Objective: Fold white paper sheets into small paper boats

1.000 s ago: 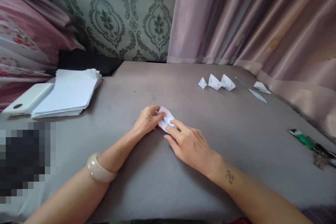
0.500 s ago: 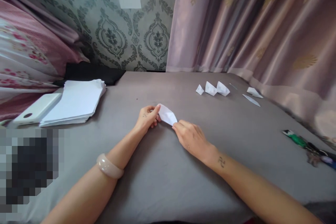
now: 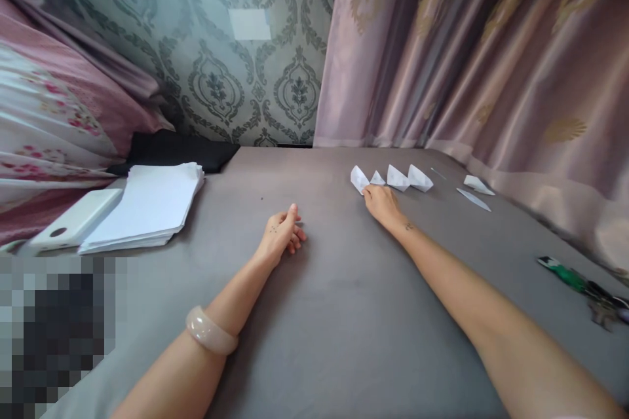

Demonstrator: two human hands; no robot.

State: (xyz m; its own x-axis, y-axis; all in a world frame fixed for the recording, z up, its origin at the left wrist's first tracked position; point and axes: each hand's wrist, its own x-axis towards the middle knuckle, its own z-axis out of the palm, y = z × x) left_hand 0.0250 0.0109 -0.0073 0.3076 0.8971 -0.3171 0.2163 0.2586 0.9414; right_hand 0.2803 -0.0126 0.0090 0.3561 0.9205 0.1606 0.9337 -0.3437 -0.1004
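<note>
My right hand reaches far over the grey surface and pinches a small folded white paper piece at the left end of a row. Beside it stand three more folded paper pieces. My left hand rests on the surface near the middle, fingers curled loosely inward, with nothing visible in it. A pale bangle sits on my left forearm.
A stack of white paper sheets and a white power bank lie at the left. Two flat paper scraps lie at the far right near the pink curtain. A green-handled tool with keys lies at the right edge.
My right hand carried the folded paper from the middle to the left end of the row at the back right. My left hand let go and stayed in place. The camera tilted up.
</note>
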